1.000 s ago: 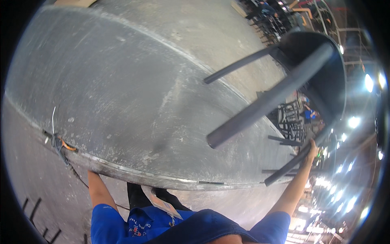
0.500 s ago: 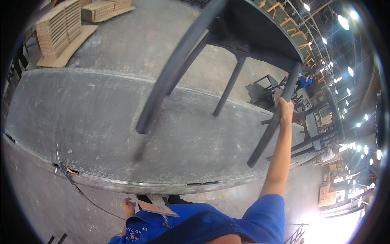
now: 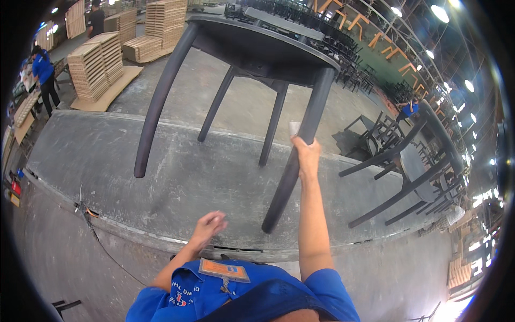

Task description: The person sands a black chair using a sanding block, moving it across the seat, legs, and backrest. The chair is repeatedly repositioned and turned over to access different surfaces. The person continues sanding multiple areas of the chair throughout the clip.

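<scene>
A black wooden chair (image 3: 247, 48) is tilted over the grey work table (image 3: 177, 209), its legs pointing down toward me and the underside of its seat partly showing. My right hand (image 3: 307, 155) is wrapped round the near right leg (image 3: 283, 185), about midway along it. A small pale piece (image 3: 294, 127) shows beside those fingers; what it is I cannot tell. My left hand (image 3: 209, 228) hangs over the table's near edge, apart from the chair, its fingers blurred by motion. Whether the leg tips touch the table is unclear.
More black chairs (image 3: 413, 166) stand at the table's right end. Stacked wooden pieces (image 3: 96, 67) lie on boards beyond it at the far left. A cable with an orange-marked tool (image 3: 92, 213) hangs at the near left edge. People work far left and far right.
The chair has swung left in view, with my right hand still on its leg. My left hand has risen from beside my body to over the table's near edge. The view has shifted.
</scene>
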The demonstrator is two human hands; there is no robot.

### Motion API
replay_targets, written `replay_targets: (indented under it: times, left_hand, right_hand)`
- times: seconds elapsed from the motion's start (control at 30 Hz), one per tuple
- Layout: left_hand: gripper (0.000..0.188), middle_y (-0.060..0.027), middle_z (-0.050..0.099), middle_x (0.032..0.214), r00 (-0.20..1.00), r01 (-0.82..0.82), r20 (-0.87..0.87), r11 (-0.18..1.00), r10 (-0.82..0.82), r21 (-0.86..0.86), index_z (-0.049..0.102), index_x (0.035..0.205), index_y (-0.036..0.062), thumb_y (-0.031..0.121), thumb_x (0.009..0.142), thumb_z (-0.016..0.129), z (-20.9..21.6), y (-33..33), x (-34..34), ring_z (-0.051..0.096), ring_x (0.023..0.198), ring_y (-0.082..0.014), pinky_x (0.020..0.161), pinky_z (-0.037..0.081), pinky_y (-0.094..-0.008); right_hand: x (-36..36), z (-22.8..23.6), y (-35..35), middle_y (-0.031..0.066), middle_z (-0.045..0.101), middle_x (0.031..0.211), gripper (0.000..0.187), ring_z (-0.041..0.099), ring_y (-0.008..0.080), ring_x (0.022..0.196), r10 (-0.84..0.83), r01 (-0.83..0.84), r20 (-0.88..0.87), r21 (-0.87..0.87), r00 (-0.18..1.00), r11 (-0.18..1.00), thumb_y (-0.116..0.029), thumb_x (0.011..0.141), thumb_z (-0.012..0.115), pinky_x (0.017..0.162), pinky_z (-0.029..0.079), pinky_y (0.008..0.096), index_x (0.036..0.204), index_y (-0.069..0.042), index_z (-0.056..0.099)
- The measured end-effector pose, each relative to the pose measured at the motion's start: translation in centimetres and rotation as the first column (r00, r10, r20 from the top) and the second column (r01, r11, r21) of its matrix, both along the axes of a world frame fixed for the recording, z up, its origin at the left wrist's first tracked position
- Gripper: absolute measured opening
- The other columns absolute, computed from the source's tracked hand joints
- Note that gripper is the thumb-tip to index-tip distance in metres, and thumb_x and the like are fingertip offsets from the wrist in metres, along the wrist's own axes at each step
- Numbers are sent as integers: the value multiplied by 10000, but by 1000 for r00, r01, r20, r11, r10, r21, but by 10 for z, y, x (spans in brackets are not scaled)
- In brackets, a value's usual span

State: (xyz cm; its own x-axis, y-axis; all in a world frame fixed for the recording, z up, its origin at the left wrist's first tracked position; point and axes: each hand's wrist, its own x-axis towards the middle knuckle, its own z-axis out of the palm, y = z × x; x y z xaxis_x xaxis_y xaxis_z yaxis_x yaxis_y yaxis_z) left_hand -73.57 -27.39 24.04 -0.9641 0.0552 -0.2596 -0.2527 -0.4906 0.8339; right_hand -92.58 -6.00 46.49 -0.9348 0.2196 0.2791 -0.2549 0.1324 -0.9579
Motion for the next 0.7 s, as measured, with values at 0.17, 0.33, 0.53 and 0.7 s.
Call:
replay_targets:
  times: [0.17, 0.33, 0.53, 0.7]
  left_hand:
    - [372, -73, 545, 1101, 990, 22, -138, 983, 3, 182, 513, 1218, 22, 292, 963, 509, 54, 87, -59, 587, 979, -177, 843, 512, -302]
    - [498, -45, 567, 1018, 976, 214, -102, 932, -192, 294, 490, 1252, 36, 443, 973, 425, 58, 116, -58, 577, 919, -127, 806, 493, -274]
    - [472, -14, 573, 942, 957, 279, -152, 921, -245, 272, 506, 1225, 44, 437, 979, 417, 47, 115, -55, 565, 818, -101, 734, 482, -261]
    - [461, -37, 590, 923, 963, 242, -186, 924, -193, 297, 500, 1202, 43, 437, 976, 423, 36, 119, -55, 599, 791, -125, 703, 495, -267]
  right_hand:
    - [12, -10, -4, 4, 570, 712, 257, 499, 86, 623, 27, -28, -17, -37, 999, 999, -184, 740, 723, 566, 403, 256, 867, 15, 625]
    - [20, -16, -8, -2, 538, 748, 398, 466, 76, 658, 59, -63, -42, -91, 997, 994, -380, 851, 663, 581, 363, 237, 931, 7, 610]
    - [21, -25, -11, -6, 491, 750, 458, 447, 90, 678, 59, -67, -55, -170, 997, 983, -459, 908, 563, 594, 368, 258, 941, -4, 597]
    - [3, 0, -11, 120, 505, 867, 497, 500, 226, 788, -185, 267, -354, 197, 916, 943, -418, 889, 595, 730, 415, 363, 964, 73, 567]
